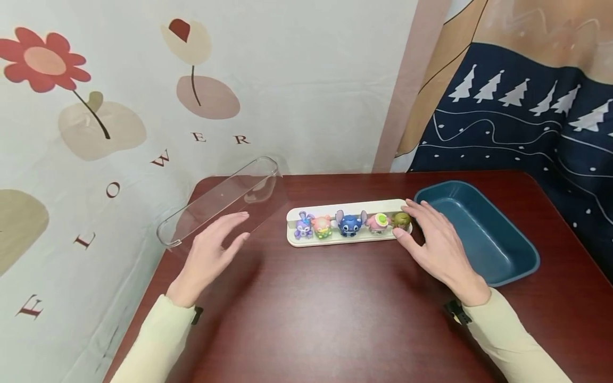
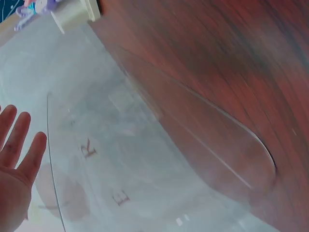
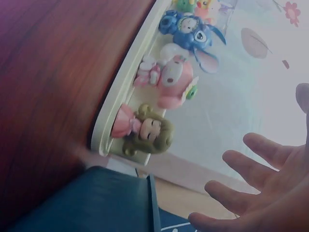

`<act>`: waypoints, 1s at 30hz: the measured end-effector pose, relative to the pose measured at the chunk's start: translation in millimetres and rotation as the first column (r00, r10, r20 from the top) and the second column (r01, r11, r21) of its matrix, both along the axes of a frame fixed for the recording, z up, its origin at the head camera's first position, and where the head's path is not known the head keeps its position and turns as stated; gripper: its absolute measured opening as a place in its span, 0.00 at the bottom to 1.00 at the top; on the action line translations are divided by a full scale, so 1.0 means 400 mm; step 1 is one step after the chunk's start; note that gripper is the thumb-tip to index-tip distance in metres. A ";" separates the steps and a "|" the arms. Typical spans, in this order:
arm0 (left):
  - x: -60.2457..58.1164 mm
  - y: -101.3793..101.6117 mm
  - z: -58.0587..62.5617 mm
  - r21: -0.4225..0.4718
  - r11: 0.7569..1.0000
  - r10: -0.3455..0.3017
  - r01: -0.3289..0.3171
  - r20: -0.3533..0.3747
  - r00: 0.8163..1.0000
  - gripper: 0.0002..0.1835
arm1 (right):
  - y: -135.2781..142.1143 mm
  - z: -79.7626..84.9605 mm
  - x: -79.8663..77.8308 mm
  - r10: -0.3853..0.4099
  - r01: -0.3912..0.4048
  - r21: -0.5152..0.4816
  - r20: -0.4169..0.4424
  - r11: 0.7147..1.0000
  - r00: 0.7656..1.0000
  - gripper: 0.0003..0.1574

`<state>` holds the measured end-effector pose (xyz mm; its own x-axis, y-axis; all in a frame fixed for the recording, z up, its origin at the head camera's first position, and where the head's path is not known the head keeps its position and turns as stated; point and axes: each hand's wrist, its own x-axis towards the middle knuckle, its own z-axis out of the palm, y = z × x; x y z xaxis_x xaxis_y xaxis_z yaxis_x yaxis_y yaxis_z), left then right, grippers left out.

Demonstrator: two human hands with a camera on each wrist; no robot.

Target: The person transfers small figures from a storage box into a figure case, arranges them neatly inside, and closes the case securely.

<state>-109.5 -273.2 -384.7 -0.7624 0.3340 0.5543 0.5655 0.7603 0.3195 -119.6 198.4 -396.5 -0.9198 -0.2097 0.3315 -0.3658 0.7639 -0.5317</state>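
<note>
An off-white tray (image 1: 369, 205) on the table holds several small figurines in a row. They include a purple rabbit (image 1: 304, 229), a blue big-eared figure (image 1: 350, 224), a pink-hooded figure (image 3: 173, 79) and a girl with olive-blond hair (image 3: 153, 131). My right hand (image 1: 438, 247) hovers at the tray's right end, fingers spread; in the right wrist view it stands apart from the figurines. To the left, my left hand (image 1: 208, 255), fingers extended, is beside a long clear plastic cover (image 1: 217, 199). The left wrist view shows no grip on the cover (image 2: 217, 130).
A dark teal bin (image 1: 483, 234) stands on the right of the brown table (image 1: 306, 308), close to the tray's end. Behind the table hangs a pale flower-print cloth (image 1: 311, 96). A navy cloth with white trees (image 1: 507, 127) hangs at the right.
</note>
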 end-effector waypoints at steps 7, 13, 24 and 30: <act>0.032 -0.064 0.007 0.079 0.997 0.032 -0.026 -0.084 0.996 0.27 | -0.021 0.002 0.001 0.030 -0.030 -0.023 0.010 0.999 0.999 0.39; 0.047 -0.112 0.005 0.169 0.981 0.140 -0.099 -0.254 0.957 0.31 | -0.023 0.004 -0.001 0.035 -0.035 -0.042 0.012 0.999 0.999 0.38; 0.075 -0.173 -0.010 0.259 0.861 0.435 -0.439 0.075 0.897 0.62 | -0.024 -0.002 -0.001 0.038 -0.038 -0.044 0.013 0.998 0.999 0.37; 0.073 -0.203 -0.023 0.232 0.800 0.427 -0.554 0.428 0.796 0.73 | -0.025 -0.001 -0.001 0.042 -0.041 -0.051 0.018 0.998 0.999 0.38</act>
<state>-80.3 -354.4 -394.0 -0.9269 -0.2924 0.2354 -0.0484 0.7149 0.6975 -119.8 188.3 -396.9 -0.9168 -0.2313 0.3257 -0.3864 0.7198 -0.5766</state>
